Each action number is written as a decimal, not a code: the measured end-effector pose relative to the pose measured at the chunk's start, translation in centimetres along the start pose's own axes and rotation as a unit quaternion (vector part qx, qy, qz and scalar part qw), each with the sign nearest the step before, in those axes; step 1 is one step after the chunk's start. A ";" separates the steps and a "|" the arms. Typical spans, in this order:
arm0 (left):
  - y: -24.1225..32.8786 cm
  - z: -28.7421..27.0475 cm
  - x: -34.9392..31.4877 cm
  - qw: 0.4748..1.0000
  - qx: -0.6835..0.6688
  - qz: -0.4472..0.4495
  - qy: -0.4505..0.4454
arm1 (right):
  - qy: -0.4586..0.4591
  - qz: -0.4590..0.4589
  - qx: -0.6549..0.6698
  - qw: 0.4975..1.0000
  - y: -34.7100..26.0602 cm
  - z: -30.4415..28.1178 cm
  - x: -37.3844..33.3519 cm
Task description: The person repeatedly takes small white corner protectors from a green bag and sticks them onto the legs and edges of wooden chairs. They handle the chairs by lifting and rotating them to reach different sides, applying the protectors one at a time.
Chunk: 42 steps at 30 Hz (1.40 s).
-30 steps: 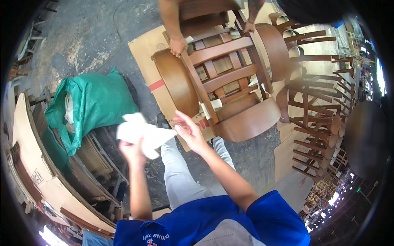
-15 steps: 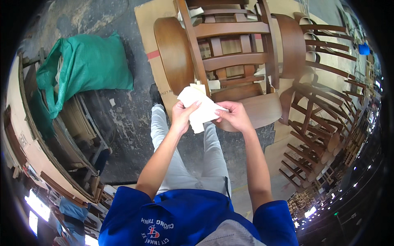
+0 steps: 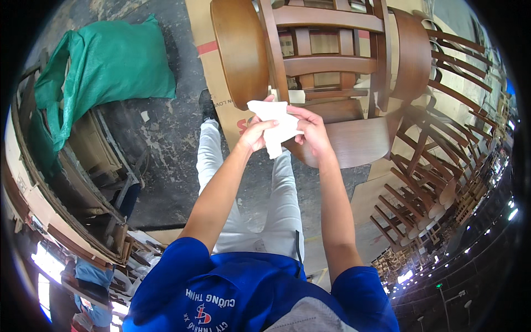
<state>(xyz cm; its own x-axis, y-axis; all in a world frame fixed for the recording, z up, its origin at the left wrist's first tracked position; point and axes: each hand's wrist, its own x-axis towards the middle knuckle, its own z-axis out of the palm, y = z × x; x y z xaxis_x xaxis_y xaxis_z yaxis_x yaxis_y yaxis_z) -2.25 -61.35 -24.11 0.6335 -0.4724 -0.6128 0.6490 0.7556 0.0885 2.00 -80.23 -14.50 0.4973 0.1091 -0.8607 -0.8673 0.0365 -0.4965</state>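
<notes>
In front of me I hold a thin, white folded sheet (image 3: 281, 128); whether it is paper or packing foam I cannot tell. My left hand (image 3: 256, 136) pinches its left side, thumb on top. The right edge is gripped by my right hand (image 3: 313, 131), with fingers reaching around it. Just beyond the hands lie brown wooden chairs (image 3: 331, 65) with slatted backs. One rounded wooden seat (image 3: 241, 52) is to their left, and another brown seat (image 3: 358, 143) is close to my right hand. Small white pads (image 3: 297, 97) sit between the chair parts.
Flattened cardboard (image 3: 225, 117) lies under the chairs. A stuffed green sack (image 3: 113, 66) rests at the left, beside a wooden rack (image 3: 124, 185) holding flat boards. Many stacked chairs (image 3: 423, 152) fill the right side. Another person (image 3: 93, 276) is at the lower left.
Both hands have moved a little farther out with the white sheet, which looks more bunched and folded. My right fingers have shifted along its edge. The whole view has shifted slightly.
</notes>
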 end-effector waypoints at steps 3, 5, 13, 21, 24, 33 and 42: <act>0.7 -0.4 -0.5 1.000 0.012 0.003 -0.020 | -0.048 0.020 -0.016 0.999 -0.7 -1.0 -0.5; 1.4 -0.8 -0.7 0.995 0.098 -0.027 -0.005 | -0.063 0.013 -0.128 0.990 -0.5 -1.6 -0.3; 1.4 -0.9 1.1 0.984 0.128 -0.064 0.108 | 0.030 -0.154 -0.558 0.814 2.4 -1.0 0.5; 2.1 -0.9 4.0 0.983 0.165 0.002 0.080 | 0.099 -0.082 -0.608 0.784 2.3 1.0 1.7; 2.9 -1.2 3.9 0.981 0.194 -0.006 0.026 | 0.097 -0.058 -0.610 0.784 2.1 1.0 1.7; 3.8 1.3 4.4 0.926 0.293 0.130 0.199 | 0.069 -0.125 -0.532 0.835 1.5 -2.4 1.7; 6.9 -2.5 -8.4 0.887 0.335 0.205 0.242 | 0.077 -0.099 -0.256 0.959 4.8 -6.3 8.1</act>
<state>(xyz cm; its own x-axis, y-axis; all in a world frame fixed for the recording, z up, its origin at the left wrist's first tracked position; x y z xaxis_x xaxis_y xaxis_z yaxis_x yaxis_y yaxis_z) -4.15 -51.03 -20.28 0.7238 0.1521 -0.6730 0.6139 0.3034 0.7288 2.02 -85.38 -24.59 0.6828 0.0006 -0.7306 -0.6504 -0.4551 -0.6082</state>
